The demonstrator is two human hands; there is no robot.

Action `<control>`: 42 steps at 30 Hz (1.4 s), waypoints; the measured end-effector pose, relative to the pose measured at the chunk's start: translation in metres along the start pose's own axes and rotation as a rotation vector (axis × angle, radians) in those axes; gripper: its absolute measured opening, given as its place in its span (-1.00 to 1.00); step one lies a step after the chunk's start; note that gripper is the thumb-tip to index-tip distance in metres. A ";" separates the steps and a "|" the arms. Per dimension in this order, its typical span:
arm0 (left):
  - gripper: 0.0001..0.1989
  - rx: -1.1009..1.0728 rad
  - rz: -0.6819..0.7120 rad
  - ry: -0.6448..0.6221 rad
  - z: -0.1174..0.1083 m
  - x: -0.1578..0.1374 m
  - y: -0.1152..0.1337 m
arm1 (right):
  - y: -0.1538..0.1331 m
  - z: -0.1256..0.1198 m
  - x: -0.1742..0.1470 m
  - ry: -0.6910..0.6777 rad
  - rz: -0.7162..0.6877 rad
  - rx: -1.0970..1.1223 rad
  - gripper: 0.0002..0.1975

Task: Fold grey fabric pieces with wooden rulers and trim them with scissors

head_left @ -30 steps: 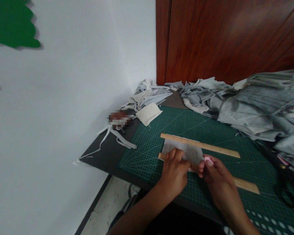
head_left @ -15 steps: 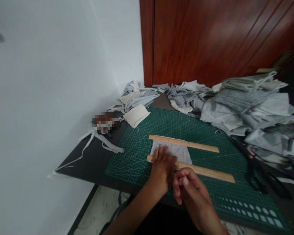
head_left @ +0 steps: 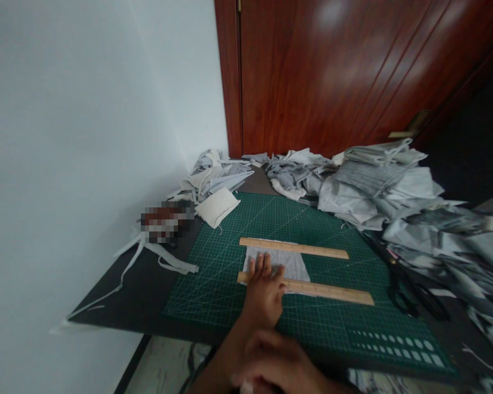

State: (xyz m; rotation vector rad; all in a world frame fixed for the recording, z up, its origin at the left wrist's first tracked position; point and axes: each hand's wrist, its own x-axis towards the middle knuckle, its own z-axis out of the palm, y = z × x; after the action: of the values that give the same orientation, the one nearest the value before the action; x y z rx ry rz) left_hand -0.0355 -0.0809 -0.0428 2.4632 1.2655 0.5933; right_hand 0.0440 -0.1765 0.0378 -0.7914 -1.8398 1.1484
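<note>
On the green cutting mat point(head_left: 213, 295) lies a piece of light grey cloth point(head_left: 293, 265). One wooden ruler point(head_left: 312, 250) crosses its far edge, and a second wooden ruler point(head_left: 332, 293) crosses its near part. My left hand point(head_left: 265, 293) lies flat with fingers spread over the near ruler, its fingertips on the cloth. Nearer to me, my right hand point(head_left: 275, 361) is raised over my left forearm, blurred by motion. Its fingers look curled, but whether they hold anything cannot be made out.
Black-handled scissors point(head_left: 411, 290) lie at the mat's right side. Piles of grey fabric point(head_left: 378, 186) fill the back right, with more scraps point(head_left: 217, 172) at the back left. A folded cream cloth point(head_left: 217, 207) rests on the mat's far left corner. A white wall point(head_left: 86, 137) borders the left.
My right hand has moved from beside the near ruler down and left, over my left forearm. My left hand stays on the ruler, and the whole view has shifted slightly.
</note>
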 end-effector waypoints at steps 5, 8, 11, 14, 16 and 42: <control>-0.49 -0.053 0.029 0.081 0.004 0.001 -0.002 | 0.030 -0.080 0.048 0.135 -0.021 -0.346 -0.91; -0.55 -0.024 0.030 0.047 -0.005 -0.001 0.004 | 0.058 -0.126 0.055 0.172 0.045 -0.445 -0.97; -0.57 0.013 0.004 0.006 -0.013 -0.001 0.008 | 0.070 -0.149 0.042 0.056 0.131 -0.505 -0.88; -0.51 0.028 0.004 -0.031 -0.017 0.000 0.009 | 0.067 -0.151 0.029 -0.136 0.225 -0.519 -0.87; -0.53 0.028 0.001 -0.052 -0.016 0.001 0.008 | 0.063 -0.147 0.026 -0.198 0.267 -0.549 -0.88; -0.71 0.374 0.245 -0.168 -0.051 0.040 0.003 | 0.075 -0.130 0.021 -0.161 0.469 -0.564 -0.86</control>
State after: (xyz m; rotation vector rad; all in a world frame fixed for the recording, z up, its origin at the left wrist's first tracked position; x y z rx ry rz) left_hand -0.0372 -0.0455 0.0119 2.9310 1.0983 0.2093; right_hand 0.1542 -0.0768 0.0088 -1.5537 -2.2199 0.9876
